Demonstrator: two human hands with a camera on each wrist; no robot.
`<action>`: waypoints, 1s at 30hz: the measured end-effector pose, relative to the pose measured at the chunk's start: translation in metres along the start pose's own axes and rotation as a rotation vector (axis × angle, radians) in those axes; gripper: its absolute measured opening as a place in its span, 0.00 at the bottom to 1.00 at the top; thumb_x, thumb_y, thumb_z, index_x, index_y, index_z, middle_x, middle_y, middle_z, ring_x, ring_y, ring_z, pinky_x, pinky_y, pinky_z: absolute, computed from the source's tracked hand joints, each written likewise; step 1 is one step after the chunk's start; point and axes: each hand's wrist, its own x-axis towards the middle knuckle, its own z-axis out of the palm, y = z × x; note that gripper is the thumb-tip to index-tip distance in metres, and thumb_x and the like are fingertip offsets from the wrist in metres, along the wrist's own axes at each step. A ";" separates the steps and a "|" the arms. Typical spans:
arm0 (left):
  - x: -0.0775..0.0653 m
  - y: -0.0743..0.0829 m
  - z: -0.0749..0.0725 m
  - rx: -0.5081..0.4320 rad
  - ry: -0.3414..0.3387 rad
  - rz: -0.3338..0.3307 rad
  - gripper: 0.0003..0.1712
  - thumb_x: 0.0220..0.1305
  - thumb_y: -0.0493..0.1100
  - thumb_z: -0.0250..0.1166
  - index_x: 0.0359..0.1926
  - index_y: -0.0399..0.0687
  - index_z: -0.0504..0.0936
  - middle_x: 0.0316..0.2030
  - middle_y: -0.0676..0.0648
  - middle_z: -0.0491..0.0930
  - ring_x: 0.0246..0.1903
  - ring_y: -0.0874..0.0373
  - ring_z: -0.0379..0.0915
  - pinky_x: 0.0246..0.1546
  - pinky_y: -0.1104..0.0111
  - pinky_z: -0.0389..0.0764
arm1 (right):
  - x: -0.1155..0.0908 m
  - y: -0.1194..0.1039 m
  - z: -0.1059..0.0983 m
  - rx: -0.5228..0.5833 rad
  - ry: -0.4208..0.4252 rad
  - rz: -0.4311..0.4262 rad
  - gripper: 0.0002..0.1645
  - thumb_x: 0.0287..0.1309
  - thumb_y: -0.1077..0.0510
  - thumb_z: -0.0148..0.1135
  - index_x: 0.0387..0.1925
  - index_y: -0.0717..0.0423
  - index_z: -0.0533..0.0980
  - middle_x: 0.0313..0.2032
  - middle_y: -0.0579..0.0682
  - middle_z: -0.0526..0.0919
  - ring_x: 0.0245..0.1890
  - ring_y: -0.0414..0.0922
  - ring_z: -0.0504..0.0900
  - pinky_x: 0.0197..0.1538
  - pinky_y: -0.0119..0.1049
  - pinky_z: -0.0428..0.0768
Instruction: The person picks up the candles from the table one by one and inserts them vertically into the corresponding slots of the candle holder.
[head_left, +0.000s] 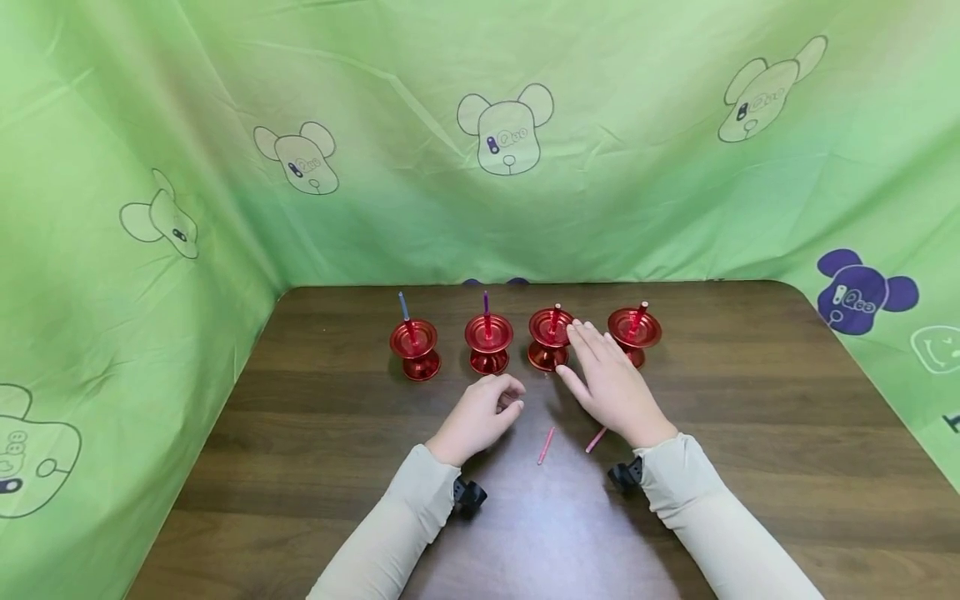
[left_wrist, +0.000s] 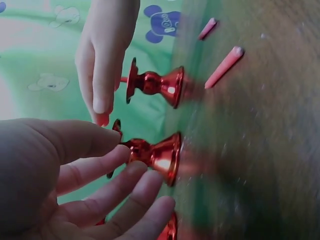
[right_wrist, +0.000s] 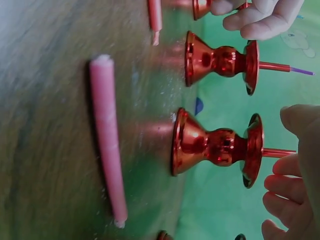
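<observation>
My left hand (head_left: 480, 417) hovers over the table just in front of the red candle holders, its fingers loosely bent and holding nothing. My right hand (head_left: 611, 387) has its fingers extended beside the third red candle holder (head_left: 547, 357); whether they touch it, I cannot tell. A fourth candle holder (head_left: 649, 335) is partly covered by that hand. On the left, a blue candle (head_left: 403, 306) stands slightly tilted in one holder (head_left: 422, 367), and a purple candle (head_left: 486, 302) is upright in the second holder (head_left: 489, 363). Two pink candles (right_wrist: 107, 140) (head_left: 546, 446) lie loose on the wood.
The brown wooden table (head_left: 300, 467) has rounded back corners. Green printed cloth (head_left: 405, 200) hangs behind it and along both sides. A small dark wrist camera (head_left: 469, 495) sits at the left cuff, another (head_left: 626, 475) at the right.
</observation>
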 end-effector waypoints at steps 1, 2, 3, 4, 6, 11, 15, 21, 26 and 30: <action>0.000 0.000 0.002 0.007 -0.004 -0.002 0.09 0.69 0.37 0.64 0.48 0.42 0.82 0.42 0.46 0.82 0.42 0.56 0.81 0.46 0.68 0.81 | 0.000 0.001 0.000 0.000 -0.014 0.005 0.39 0.69 0.50 0.61 0.71 0.71 0.63 0.71 0.68 0.66 0.72 0.63 0.62 0.74 0.58 0.56; 0.001 0.001 0.004 0.012 -0.010 -0.004 0.09 0.68 0.37 0.64 0.48 0.42 0.82 0.41 0.46 0.82 0.42 0.56 0.81 0.46 0.68 0.81 | 0.000 0.001 0.000 -0.001 -0.027 0.009 0.40 0.70 0.50 0.60 0.71 0.71 0.63 0.71 0.68 0.65 0.73 0.63 0.61 0.75 0.57 0.56; 0.001 0.002 0.006 0.018 -0.020 -0.007 0.09 0.68 0.37 0.65 0.48 0.42 0.82 0.41 0.46 0.82 0.41 0.56 0.81 0.45 0.69 0.81 | 0.000 0.002 0.001 -0.004 -0.039 0.013 0.40 0.70 0.49 0.60 0.72 0.71 0.62 0.72 0.68 0.64 0.73 0.63 0.60 0.75 0.57 0.55; 0.001 0.003 0.007 0.021 -0.031 -0.011 0.09 0.68 0.37 0.65 0.48 0.41 0.82 0.41 0.45 0.82 0.41 0.56 0.81 0.45 0.69 0.81 | 0.000 0.003 0.001 -0.006 -0.051 0.016 0.40 0.71 0.49 0.59 0.72 0.71 0.61 0.72 0.68 0.63 0.74 0.63 0.59 0.75 0.57 0.55; 0.001 0.005 0.011 0.033 -0.054 -0.022 0.09 0.68 0.38 0.66 0.48 0.41 0.83 0.41 0.46 0.81 0.40 0.57 0.81 0.44 0.71 0.81 | 0.000 0.004 0.001 -0.012 -0.076 0.019 0.41 0.71 0.48 0.59 0.73 0.71 0.59 0.73 0.67 0.61 0.74 0.63 0.58 0.76 0.56 0.54; 0.001 0.008 0.019 0.071 -0.085 -0.015 0.09 0.66 0.38 0.68 0.47 0.41 0.83 0.40 0.46 0.81 0.38 0.61 0.80 0.42 0.75 0.80 | -0.001 0.007 0.002 -0.026 -0.134 0.014 0.44 0.72 0.44 0.57 0.75 0.70 0.56 0.76 0.66 0.56 0.76 0.63 0.54 0.76 0.57 0.52; 0.002 0.011 0.025 0.097 -0.105 -0.002 0.09 0.65 0.37 0.68 0.46 0.41 0.83 0.41 0.46 0.82 0.38 0.61 0.80 0.42 0.77 0.79 | -0.001 0.010 0.003 -0.040 -0.164 0.011 0.46 0.73 0.43 0.56 0.75 0.70 0.54 0.77 0.66 0.53 0.77 0.62 0.51 0.76 0.57 0.52; 0.005 0.014 0.032 0.157 -0.115 -0.002 0.09 0.64 0.40 0.70 0.44 0.42 0.84 0.37 0.49 0.82 0.38 0.63 0.77 0.41 0.77 0.77 | -0.002 0.013 0.004 -0.044 -0.176 -0.002 0.47 0.73 0.42 0.55 0.76 0.70 0.54 0.77 0.66 0.53 0.77 0.63 0.51 0.75 0.58 0.53; 0.007 0.016 0.037 0.212 -0.114 -0.003 0.09 0.64 0.41 0.71 0.43 0.43 0.84 0.35 0.50 0.81 0.37 0.63 0.76 0.40 0.76 0.77 | -0.002 0.012 0.003 -0.043 -0.174 -0.010 0.46 0.73 0.43 0.56 0.75 0.71 0.54 0.77 0.66 0.53 0.76 0.63 0.52 0.75 0.59 0.54; 0.009 0.018 0.040 0.242 -0.112 -0.002 0.10 0.63 0.42 0.72 0.43 0.43 0.83 0.34 0.50 0.79 0.36 0.61 0.75 0.38 0.75 0.77 | -0.002 0.011 0.002 -0.041 -0.175 -0.009 0.46 0.73 0.43 0.55 0.75 0.71 0.54 0.77 0.66 0.53 0.76 0.63 0.52 0.75 0.59 0.54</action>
